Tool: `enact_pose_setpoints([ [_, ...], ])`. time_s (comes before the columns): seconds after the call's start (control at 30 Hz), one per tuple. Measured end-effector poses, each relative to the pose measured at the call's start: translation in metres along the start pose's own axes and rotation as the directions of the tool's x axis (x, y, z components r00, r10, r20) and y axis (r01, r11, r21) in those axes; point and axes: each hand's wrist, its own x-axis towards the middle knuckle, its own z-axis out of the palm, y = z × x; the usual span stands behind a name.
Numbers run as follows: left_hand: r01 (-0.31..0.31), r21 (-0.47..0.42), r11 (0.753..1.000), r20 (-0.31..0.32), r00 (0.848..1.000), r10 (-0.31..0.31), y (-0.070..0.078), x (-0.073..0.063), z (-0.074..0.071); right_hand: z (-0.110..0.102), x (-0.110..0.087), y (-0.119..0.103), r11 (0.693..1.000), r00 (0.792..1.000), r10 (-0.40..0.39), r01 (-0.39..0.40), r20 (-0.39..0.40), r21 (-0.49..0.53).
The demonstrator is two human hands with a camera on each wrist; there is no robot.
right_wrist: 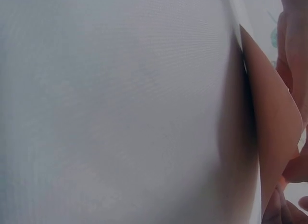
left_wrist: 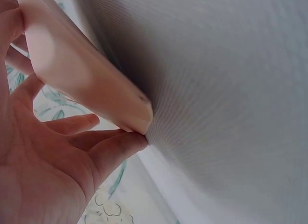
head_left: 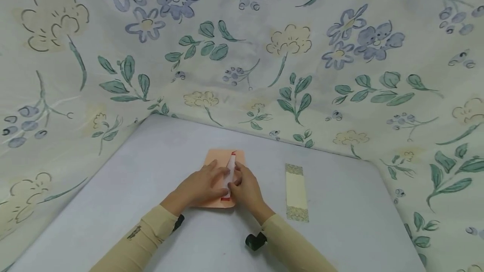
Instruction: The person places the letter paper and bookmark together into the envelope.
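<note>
A peach-coloured paper card (head_left: 216,154) lies on the table, and its edge stands up from the surface in both wrist views. Along the card's right part runs a narrow white paper strip (head_left: 231,167) with red ends. My left hand (head_left: 198,186) reaches over the card from the left, its fingers and thumb pinching at the strip's left side. From the right, my right hand (head_left: 247,190) has bent fingers and thumb at the strip's other edge. In the left wrist view fingertips touch the card's corner (left_wrist: 139,115). The exact contact under the fingers is hidden.
Right of the hands lies a cream strip (head_left: 296,190) with speckled, glittery ends. The white table (head_left: 340,205) is bordered by floral cloth (head_left: 257,66) at the back and sides. A black device (head_left: 256,241) sits at the right wrist.
</note>
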Motion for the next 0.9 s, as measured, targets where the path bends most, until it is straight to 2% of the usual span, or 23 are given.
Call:
enact_pose_setpoints([
  [0.13,0.008,0.005,1.0,0.01,1.0,-0.008,-0.0016,-0.0001,-0.0008,0.0014,0.0015,-0.0007,1.0,1.0,-0.002,0.002,0.005,-0.006],
  [0.33,-0.011,0.002,1.0,-0.003,1.0,0.011,-0.0005,-0.0009,-0.0003,0.0034,0.0017,-0.0031,1.0,0.999,0.015,-0.015,0.029,0.011],
  [0.6,-0.022,0.0,1.0,-0.014,1.0,0.022,0.0032,-0.0019,-0.0017,0.0042,0.0021,-0.0042,1.0,1.0,-0.009,0.008,0.029,0.023],
  [0.9,-0.026,0.015,1.0,-0.009,1.0,0.026,0.0005,-0.0018,-0.0004,0.0052,0.0028,-0.0053,0.999,0.999,-0.011,0.01,0.04,0.035],
])
